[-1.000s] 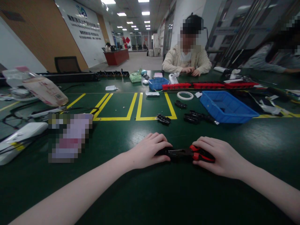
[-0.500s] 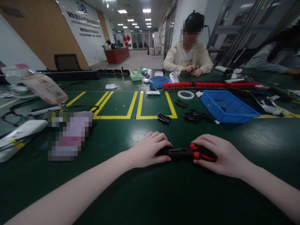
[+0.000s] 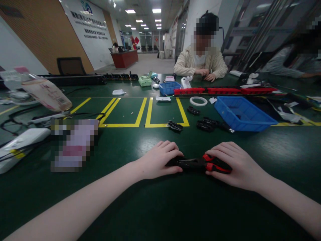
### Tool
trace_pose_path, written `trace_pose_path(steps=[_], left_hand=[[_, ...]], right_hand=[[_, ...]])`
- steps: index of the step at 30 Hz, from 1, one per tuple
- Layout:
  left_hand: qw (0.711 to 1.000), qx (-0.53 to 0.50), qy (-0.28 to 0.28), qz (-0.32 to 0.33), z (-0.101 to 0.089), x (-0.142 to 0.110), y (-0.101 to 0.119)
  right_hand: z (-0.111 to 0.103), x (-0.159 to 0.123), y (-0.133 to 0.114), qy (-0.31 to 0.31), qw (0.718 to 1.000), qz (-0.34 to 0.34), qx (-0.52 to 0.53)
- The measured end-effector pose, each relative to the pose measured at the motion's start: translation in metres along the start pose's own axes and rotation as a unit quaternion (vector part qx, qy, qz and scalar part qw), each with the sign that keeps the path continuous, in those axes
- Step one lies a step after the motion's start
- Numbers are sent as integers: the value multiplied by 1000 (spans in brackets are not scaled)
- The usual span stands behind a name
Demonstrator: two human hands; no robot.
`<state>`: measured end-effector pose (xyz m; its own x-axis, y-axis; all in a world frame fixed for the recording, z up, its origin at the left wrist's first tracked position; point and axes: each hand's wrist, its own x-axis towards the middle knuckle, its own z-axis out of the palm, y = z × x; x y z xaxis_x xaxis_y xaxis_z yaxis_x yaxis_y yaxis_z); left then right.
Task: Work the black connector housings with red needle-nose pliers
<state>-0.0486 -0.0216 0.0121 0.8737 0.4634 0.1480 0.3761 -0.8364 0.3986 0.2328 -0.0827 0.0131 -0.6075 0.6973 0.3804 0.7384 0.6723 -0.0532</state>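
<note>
My right hand (image 3: pixel 237 167) is closed around the red and black handles of a pair of pliers (image 3: pixel 210 166), low over the green table. The pliers point left, toward my left hand (image 3: pixel 159 161). Between thumb and fingers, that hand grips a dark, glossy black piece (image 3: pixel 187 163) at the pliers' head end. Its left end is hidden under my fingers, and I cannot tell where it stops and the jaws begin. Several black ribbed plastic parts (image 3: pixel 206 124) lie beyond my hands, one of them (image 3: pixel 175 126) across a yellow tape line.
A blue bin (image 3: pixel 247 115) stands at the right, near a white tape roll (image 3: pixel 198 101) and a red strip (image 3: pixel 223 90). Left are a phone (image 3: pixel 77 142), a white power bank-like block (image 3: pixel 23 144) and a tilted bottle (image 3: pixel 47 90). A person (image 3: pixel 200 63) sits opposite.
Both hands keep their hold in nearly the same place. My right hand has risen very slightly in view. The camera view has shifted a little.
</note>
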Motion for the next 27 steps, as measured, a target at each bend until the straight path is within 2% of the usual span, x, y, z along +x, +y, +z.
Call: trace_pose_path(steps=[11,27], left_hand=[[1000,3,-3,1,-1,0,1],[1000,28,0,12,1,0,3]], right_hand=[[2,-2,0,-47,997,37,50],[1,-4,2,-68,995,25,63]])
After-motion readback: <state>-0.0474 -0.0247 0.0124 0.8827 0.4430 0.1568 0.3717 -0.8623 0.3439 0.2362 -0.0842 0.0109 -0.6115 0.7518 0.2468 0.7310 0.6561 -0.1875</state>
